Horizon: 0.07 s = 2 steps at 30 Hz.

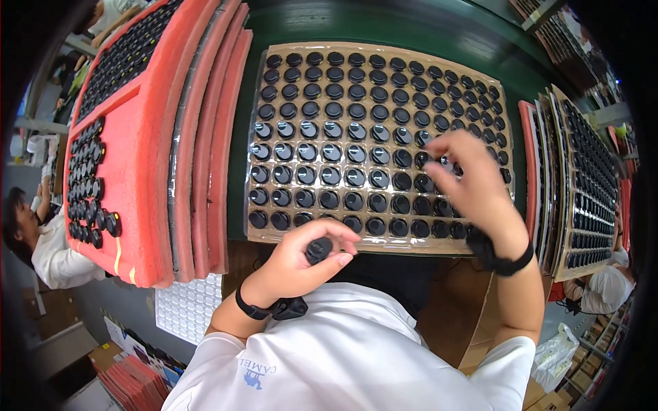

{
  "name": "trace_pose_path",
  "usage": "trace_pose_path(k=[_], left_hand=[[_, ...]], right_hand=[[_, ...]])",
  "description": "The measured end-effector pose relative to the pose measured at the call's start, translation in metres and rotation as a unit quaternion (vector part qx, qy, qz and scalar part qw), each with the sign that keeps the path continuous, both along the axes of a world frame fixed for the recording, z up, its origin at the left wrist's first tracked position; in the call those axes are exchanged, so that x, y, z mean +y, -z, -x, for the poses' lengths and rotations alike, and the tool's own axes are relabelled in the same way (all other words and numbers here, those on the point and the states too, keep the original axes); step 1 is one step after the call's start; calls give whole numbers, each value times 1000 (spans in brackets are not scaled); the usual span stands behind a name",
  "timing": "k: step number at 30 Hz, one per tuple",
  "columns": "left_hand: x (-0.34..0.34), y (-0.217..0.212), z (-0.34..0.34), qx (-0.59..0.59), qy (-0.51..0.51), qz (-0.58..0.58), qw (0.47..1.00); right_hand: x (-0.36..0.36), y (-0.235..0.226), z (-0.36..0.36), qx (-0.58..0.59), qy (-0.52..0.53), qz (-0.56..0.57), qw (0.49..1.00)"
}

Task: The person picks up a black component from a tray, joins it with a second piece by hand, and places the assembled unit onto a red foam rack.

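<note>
A clear plastic tray [384, 243] on brown board lies in front of me, filled with rows of round black knob-like parts [356, 111]. My left hand [299, 257], at the tray's near edge, is curled round one black knob-like part [319, 251] resting in its palm. Over the right half of the tray hangs my right hand [473, 175], slightly blurred. Its thumb and forefinger are apart, beside a black part in the rows, and I see nothing held between them. That hand hides some of the parts below it.
To the left stands a tall stack of pink foam trays [147, 171], the top one holding more black parts. Another stack of loaded trays [558, 185] stands on the right. The green table [288, 27] runs behind. Other people [48, 240] sit at both sides.
</note>
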<state>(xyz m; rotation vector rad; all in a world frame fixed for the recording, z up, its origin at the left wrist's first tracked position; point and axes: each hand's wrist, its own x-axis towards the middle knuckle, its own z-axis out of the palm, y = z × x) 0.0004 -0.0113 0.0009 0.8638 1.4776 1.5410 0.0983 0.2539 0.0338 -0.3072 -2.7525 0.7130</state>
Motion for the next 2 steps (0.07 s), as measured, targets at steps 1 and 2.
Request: trace_pose_path(k=[1,2], left_hand=[[1,2,-1,-8,11,-7,1000],[2,4,-2,-16,22,-14,1000]], right_hand=[[-17,-7,1,11,-70,62,996],[-32,-14,2,-14,-129,113,985]])
